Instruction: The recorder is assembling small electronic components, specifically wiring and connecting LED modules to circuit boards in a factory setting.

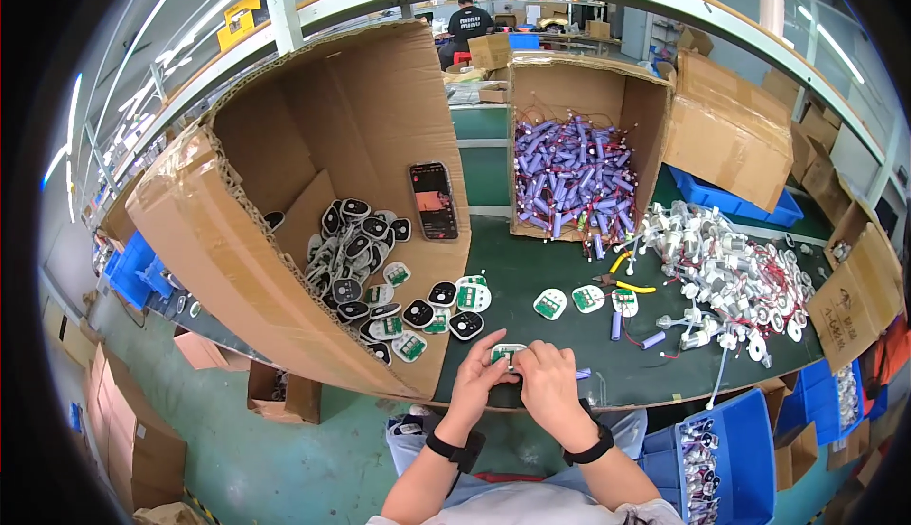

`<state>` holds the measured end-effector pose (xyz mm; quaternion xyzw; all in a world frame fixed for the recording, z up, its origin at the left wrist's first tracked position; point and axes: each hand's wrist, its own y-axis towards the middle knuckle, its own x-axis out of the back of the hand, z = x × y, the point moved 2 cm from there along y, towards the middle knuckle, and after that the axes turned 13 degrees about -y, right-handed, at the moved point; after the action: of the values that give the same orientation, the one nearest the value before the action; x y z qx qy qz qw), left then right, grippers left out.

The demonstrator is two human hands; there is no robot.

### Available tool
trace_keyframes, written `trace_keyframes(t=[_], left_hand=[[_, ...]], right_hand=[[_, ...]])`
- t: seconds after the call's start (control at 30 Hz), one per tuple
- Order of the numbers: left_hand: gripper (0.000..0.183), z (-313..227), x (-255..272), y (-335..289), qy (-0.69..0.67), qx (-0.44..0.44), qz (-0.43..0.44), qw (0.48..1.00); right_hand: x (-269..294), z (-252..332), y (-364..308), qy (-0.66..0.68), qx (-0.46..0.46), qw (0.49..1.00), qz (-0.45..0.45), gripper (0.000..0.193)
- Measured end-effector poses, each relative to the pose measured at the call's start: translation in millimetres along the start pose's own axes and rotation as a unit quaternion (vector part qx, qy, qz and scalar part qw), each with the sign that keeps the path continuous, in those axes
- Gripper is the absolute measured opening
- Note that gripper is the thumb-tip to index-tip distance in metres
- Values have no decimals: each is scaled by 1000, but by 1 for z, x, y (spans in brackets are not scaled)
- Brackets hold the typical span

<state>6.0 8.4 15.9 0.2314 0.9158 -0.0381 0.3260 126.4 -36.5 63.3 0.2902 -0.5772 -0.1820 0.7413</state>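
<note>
Near the table's front edge, my left hand point(474, 378) holds a white rounded cover with a green circuit board point(507, 352) in it, the thumb and fingers around its left side. My right hand point(552, 384) is closed against the right side of the same cover, its fingertips pinched together. Whatever lies between those fingertips is hidden. Just right of that hand, a purple battery cell point(583, 373) lies on the green table. Three similar covers with boards point(549, 304) sit farther back, the rightmost touching yellow-handled pliers point(638, 288).
A tipped cardboard box point(190, 231) on the left holds a pile of black and white covers point(351, 254) and a phone point(434, 202). Another box holds purple cells point(569, 169). White motor-like parts with wires point(721, 269) are heaped at right. A blue bin point(745, 459) stands below.
</note>
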Motion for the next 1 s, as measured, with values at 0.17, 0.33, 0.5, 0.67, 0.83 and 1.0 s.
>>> trace_keyframes(t=[0.17,0.33,0.5,0.67,0.83,1.0], left_hand=[[30,4,5,0,-35,0,-35,999],[20,7,6,0,-71,17,-22,997],[23,17,12,3,64,-39,-15,997],[24,17,14,2,144,-26,-20,989],[25,10,5,1,174,-16,12,984],[26,5,2,-1,105,19,35,994]], right_hand=[[0,2,1,-30,-21,999,27,10],[2,5,4,-33,-20,999,14,10],[2,0,2,-22,-18,999,40,9],[1,-2,2,-36,-22,999,26,9],[0,-8,-1,-28,-29,999,27,8],[2,-6,2,-3,-21,1000,12,10]])
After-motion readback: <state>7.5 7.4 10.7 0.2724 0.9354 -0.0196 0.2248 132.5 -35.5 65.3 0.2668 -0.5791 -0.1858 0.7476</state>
